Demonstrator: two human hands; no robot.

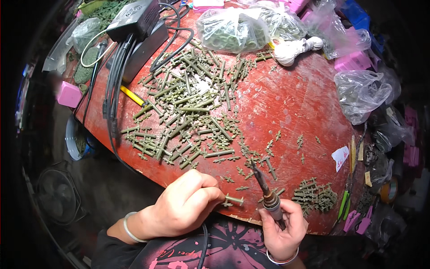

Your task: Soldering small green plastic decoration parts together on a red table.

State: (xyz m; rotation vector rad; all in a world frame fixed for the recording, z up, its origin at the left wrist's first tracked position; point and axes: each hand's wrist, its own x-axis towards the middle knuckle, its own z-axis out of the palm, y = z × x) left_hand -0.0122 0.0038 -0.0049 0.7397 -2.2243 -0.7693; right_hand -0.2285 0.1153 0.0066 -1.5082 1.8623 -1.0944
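Above the table's near edge, my left hand (186, 204) is closed, pinching a short olive-green plastic rod (234, 200) that sticks out past the fingertips to the right. A small leaf-like piece (227, 204) shows beside the rod; whether it is joined to it I cannot tell. My right hand (284, 231) grips a soldering iron (271, 201), its dark tip slanting up and to the left. Tip and rod are apart. Beyond both hands spreads a loose heap of olive-green rods and small jagged pieces (186, 110).
A neater pile of green parts (315, 196) lies right of the soldering iron on the red table (286, 103). Far left stands a black box (132, 20) with hanging cables (117, 89). Clear bags (233, 31), white cord (291, 50) and green tweezers (344, 204) line the edges.
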